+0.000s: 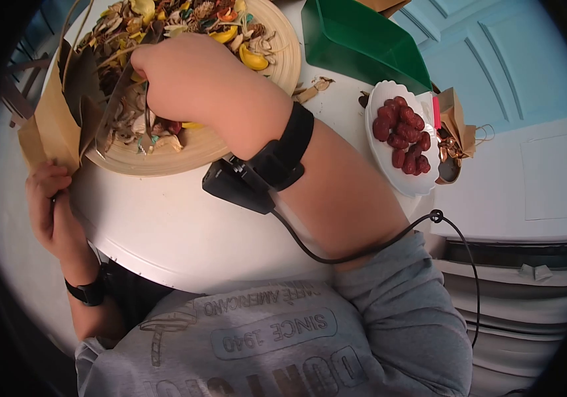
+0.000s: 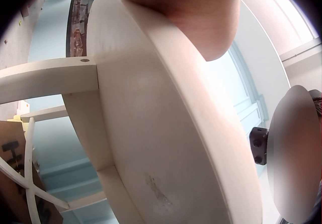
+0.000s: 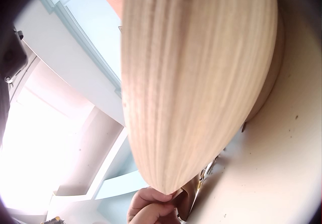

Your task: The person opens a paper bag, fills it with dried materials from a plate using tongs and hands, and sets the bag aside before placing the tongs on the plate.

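Observation:
In the head view my right hand (image 1: 187,79) is over the round wooden plate (image 1: 197,155) of dried petals and cones, its fingers curled round a thin metal tool (image 1: 148,116) that looks like tongs. The tool's tip is among the pieces near the plate's front-left rim. My left hand (image 1: 48,198) pinches the lower edge of a brown paper bag (image 1: 53,135) at the plate's left. The right wrist view has the plate's underside (image 3: 196,73) large, with my left hand (image 3: 151,206) below it; my right hand is mostly hidden there. In the left wrist view, my left hand (image 2: 191,13) is beside the table edge.
On the white table (image 1: 158,218), a scalloped white dish (image 1: 392,159) of red dates (image 1: 402,126) stands to the right, with a green tray (image 1: 366,49) behind it. Dried bits (image 1: 313,89) lie beside the plate. Another paper bag (image 1: 454,116) is beyond the dish. A black cable hangs from my right wrist.

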Motion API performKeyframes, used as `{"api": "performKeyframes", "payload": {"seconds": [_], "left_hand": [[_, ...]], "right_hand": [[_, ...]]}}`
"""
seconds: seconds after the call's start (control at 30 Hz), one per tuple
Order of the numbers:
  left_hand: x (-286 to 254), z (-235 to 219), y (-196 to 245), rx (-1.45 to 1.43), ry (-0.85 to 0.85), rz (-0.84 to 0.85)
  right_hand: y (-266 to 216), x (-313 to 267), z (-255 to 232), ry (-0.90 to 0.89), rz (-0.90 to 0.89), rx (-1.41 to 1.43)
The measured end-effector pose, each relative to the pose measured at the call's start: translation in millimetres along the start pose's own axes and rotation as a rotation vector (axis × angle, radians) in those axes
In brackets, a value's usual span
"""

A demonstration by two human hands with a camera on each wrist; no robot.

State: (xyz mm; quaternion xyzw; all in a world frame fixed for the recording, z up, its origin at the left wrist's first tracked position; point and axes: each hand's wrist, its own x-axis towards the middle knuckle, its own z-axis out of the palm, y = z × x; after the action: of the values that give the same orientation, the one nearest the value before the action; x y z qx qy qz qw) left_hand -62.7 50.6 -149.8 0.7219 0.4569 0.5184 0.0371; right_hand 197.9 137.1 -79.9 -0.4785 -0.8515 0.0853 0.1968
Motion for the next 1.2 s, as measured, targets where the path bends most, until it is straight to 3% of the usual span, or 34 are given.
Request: {"api": "performKeyframes", "payload": {"seconds": [0.93, 1.2], "left_hand": [[-6.0, -3.6, -11.7, -0.023, -0.003, -0.011], [-8.8, -4.4, -14.5, -0.071, 0.031, -0.087]], "right_hand": [[6.1, 6.2, 15.7, 0.088, -0.059, -0.093], [8.7, 8.4, 17.4, 0.097, -0.093, -0.125]]}}
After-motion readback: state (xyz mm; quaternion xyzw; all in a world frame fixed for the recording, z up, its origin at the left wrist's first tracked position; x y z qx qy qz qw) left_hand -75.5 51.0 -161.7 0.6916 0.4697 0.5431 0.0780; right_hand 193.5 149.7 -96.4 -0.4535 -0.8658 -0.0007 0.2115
